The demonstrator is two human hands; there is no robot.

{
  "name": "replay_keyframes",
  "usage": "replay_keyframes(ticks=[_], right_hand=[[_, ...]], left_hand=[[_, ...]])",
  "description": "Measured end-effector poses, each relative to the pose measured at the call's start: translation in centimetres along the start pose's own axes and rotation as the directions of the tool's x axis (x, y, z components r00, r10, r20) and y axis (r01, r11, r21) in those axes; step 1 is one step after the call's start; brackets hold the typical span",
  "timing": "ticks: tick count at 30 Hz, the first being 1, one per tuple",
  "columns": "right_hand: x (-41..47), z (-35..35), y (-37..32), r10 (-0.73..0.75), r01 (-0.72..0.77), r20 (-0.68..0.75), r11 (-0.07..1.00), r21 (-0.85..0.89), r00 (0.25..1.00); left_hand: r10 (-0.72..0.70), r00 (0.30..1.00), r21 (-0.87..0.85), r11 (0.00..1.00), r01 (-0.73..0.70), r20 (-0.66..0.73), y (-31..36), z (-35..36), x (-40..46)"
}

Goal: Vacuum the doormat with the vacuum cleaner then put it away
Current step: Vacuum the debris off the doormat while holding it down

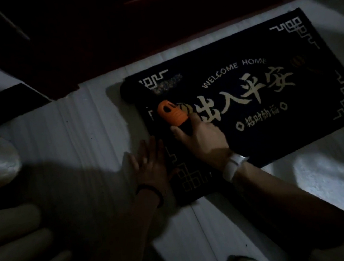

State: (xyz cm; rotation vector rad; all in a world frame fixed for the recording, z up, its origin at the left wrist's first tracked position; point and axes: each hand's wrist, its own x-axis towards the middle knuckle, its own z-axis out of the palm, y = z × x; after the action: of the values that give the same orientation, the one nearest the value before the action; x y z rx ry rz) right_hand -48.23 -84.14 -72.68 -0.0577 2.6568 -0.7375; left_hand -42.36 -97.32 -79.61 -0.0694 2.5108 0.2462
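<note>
While the right hand (201, 141) is wrapped around the dark handle of the small vacuum cleaner (172, 114), its orange front end points up and to the left across the doormat (261, 101). The fingers curl round the handle, with the thumb on the near side. I think the vacuum cleaner is light, since one hand carries it, and it looks hard and smooth like plastic. The handle is the best place to hold it, just where the hand is now. I cannot tell if its mouth is touching the mat. The left hand (149, 166) lies flat with its fingers spread, pressing down on the near left edge of the doormat, partly on the floor (83, 131). A dark band is round that wrist, and a white band (233, 166) is round the right wrist. The doormat looks soft and bendy, so it could slide or bunch up if nobody holds it down. It is dark with pale letters that say WELCOME HOME, big signs, and line patterns in the corners. It lies flat on a pale floor that looks smooth, so the mat may slip on it. Beyond the mat is a dark red door (132, 37). The room is very dim, and pale cloth shapes at the edges are hard to make out.
</note>
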Motion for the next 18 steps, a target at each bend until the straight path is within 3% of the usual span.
replay_keyframes(ticks=[6, 10, 16, 18], right_hand=[[-4.6, -1.4, 3.7, 0.044, -0.046, -0.018, 0.994, -0.104, 0.999], [-0.9, -2.7, 3.9, 0.086, -0.084, -0.091, 0.996, 0.025, 0.992], [0.9, -7.0, 7.9, 0.338, -0.32, -0.274, 0.941, 0.111, 0.901], [-0.1, -5.6, 6.8, 0.282, -0.255, -0.247, 0.958, 0.134, 0.927]], left_hand=[[-0.016, 1.0, -0.045, 0.999, 0.016, 0.002, 0.2, 0.0, 0.1], [-0.002, 1.0, -0.102, 0.995, 0.004, 0.016, 0.0, -0.2, 0.1], [0.031, 0.999, -0.122, 0.992, -0.032, -0.016, -0.3, 0.1, 0.1], [0.029, 0.999, -0.117, 0.993, -0.031, -0.013, -0.4, 0.3, 0.3]])
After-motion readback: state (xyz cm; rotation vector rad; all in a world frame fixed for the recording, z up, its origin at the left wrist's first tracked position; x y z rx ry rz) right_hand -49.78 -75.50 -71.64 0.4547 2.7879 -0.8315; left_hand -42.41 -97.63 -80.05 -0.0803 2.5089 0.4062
